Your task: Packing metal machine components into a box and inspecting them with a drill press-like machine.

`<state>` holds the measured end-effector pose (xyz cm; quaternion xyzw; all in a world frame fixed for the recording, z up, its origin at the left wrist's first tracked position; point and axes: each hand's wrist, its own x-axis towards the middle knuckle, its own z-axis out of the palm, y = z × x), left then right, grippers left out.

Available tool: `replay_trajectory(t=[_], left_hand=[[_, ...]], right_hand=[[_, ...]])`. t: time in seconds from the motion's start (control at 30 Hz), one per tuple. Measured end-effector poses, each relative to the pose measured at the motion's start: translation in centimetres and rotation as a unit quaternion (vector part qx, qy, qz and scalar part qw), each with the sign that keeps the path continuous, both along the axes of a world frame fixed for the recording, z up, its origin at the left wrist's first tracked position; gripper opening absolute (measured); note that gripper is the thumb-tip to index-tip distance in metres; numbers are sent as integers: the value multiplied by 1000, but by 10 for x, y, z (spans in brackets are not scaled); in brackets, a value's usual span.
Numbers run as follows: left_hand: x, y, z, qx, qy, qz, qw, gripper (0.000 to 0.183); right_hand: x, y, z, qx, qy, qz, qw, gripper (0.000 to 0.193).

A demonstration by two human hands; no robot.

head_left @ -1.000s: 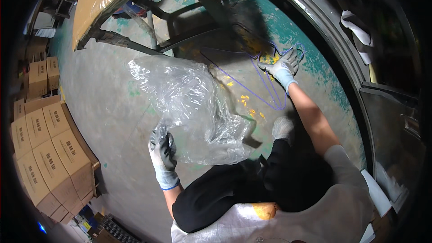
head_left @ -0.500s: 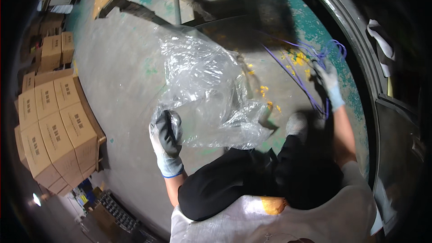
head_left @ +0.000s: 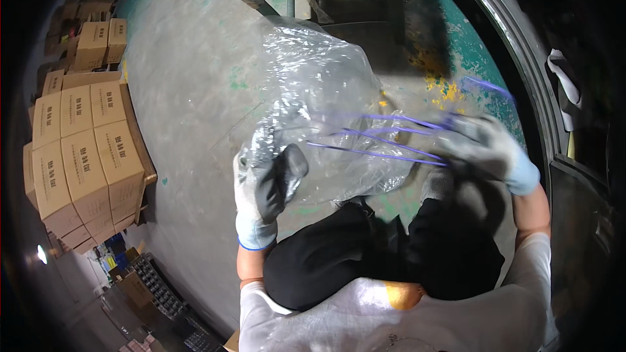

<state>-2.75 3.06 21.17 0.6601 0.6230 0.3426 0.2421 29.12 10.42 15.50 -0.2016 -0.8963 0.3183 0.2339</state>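
Your left hand's fingers grip clear, crinkled, shiny plastic, spread over the floor, fingertips hard to make out; thin purple wires cross before it, ends blurred; your right hand's blurred fingers hold them.

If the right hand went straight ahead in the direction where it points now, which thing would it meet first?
Beyond the purple wires it holds, the right hand would probably meet the clear plastic bag first, though blur and unclear depth leave this uncertain.
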Motion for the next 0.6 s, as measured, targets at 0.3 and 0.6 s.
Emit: replay_trajectory(t=[0.3,0.6], left_hand=[[33,-12,5,-154,-195,112,962,41],[-16,-30,-35,-124,-215,179,952,40]], right_hand=[[-180,4,-197,-677,189,-108,703,26],[-214,14,-230,77,-245,50,965,49]])
